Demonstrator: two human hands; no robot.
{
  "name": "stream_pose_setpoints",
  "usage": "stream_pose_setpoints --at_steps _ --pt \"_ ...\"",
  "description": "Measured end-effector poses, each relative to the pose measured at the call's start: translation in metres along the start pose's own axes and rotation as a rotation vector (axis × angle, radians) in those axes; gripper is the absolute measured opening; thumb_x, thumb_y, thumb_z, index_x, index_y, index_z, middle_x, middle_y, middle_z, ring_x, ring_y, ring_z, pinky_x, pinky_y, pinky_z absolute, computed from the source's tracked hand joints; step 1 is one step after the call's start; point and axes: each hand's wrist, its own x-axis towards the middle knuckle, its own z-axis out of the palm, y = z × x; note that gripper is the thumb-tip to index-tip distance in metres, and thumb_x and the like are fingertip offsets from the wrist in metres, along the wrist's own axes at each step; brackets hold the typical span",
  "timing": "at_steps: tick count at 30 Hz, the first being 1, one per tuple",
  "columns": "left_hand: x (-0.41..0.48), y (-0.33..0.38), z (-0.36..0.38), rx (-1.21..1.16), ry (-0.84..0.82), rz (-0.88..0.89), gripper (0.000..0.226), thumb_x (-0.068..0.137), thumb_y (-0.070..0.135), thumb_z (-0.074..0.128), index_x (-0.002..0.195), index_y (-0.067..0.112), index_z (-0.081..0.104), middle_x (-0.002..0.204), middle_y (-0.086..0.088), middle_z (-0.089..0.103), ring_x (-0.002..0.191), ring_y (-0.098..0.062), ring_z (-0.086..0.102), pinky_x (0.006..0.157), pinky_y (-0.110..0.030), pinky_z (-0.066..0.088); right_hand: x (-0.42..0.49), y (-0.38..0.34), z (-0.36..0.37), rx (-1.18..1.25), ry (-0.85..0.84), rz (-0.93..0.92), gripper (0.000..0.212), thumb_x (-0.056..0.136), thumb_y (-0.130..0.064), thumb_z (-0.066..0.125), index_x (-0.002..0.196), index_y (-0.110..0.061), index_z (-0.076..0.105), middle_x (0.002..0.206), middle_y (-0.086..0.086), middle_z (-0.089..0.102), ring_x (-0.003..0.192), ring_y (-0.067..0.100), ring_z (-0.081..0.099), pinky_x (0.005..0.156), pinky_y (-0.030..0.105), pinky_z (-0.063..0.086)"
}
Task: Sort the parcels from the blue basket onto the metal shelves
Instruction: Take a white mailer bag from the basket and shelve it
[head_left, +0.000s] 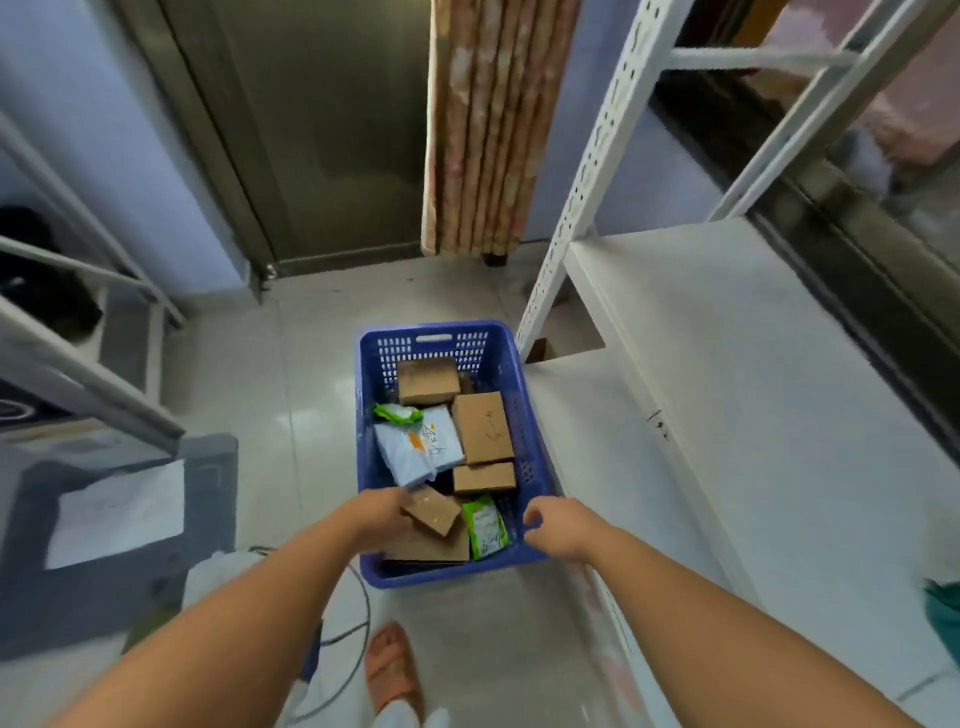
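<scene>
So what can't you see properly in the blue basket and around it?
All in the head view:
- The left hand: its fingers are hidden under the hand itself, so its grip on the small brown box is unclear.
- The right hand: it covers the rim of the blue basket, so touch is unclear.
- Writing on the white mailer bag: too small and blurred.
- The green thing: cut off by the right edge.
- Basket floor: buried under parcels.

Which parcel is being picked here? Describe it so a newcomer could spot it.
On the floor beside the white shelf stands a blue basket of parcels. At its near end, left of a green-and-white pouch, a small brown box leans on a flat carton. It alone is tilted and held by the left hand.
</scene>
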Motion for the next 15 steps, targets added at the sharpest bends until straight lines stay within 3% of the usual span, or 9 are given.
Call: stream_pose_setpoints --at_steps 3,10,13,15 --pt "0.015 -0.044 -0.017 -0.17 0.03 -0.086 0.043 0.095 0.021 0.047 0.138 0.016 0.045 0.136 -0.009 0.052 0.121 -0.025 0.05 0.095 -0.03 0.04 0.028 -0.022 0.009 -0.027 -0.066 -0.002 0.032 0.092 -0.025 0.051 0.123 -0.015 0.055 0.126 0.009 0.058 0.113 0.026 0.055 0.092 0.033 0.046" --pt "0.057 -0.082 -0.028 -0.222 -0.09 -0.164 0.043 0.097 0.025 0.045 0.14 0.017 0.042 0.145 -0.008 0.043 0.13 -0.025 0.042 0.102 -0.031 0.036 0.086 -0.043 0.008 -0.049 -0.199 -0.016 0.037 0.091 -0.025 0.054 0.128 -0.018 0.053 0.128 0.008 0.056 0.114 0.025 0.054 0.092 0.033 0.047" --pt "0.078 -0.085 -0.022 -0.371 -0.105 -0.225 0.04 0.095 0.022 0.048 0.135 0.016 0.048 0.14 -0.009 0.048 0.124 -0.026 0.048 0.1 -0.031 0.041 0.115 -0.047 0.005 -0.088 -0.224 -0.037 0.035 0.091 -0.023 0.051 0.126 -0.018 0.052 0.125 0.008 0.057 0.111 0.025 0.055 0.088 0.034 0.048" --pt "0.094 -0.084 -0.011 -0.561 -0.097 -0.293 0.038 0.094 0.019 0.048 0.132 0.015 0.05 0.133 -0.011 0.052 0.112 -0.027 0.056 0.09 -0.033 0.047 0.144 -0.05 0.008 -0.072 -0.231 -0.07 0.034 0.09 -0.023 0.05 0.124 -0.017 0.052 0.124 0.009 0.058 0.109 0.026 0.054 0.085 0.033 0.046"
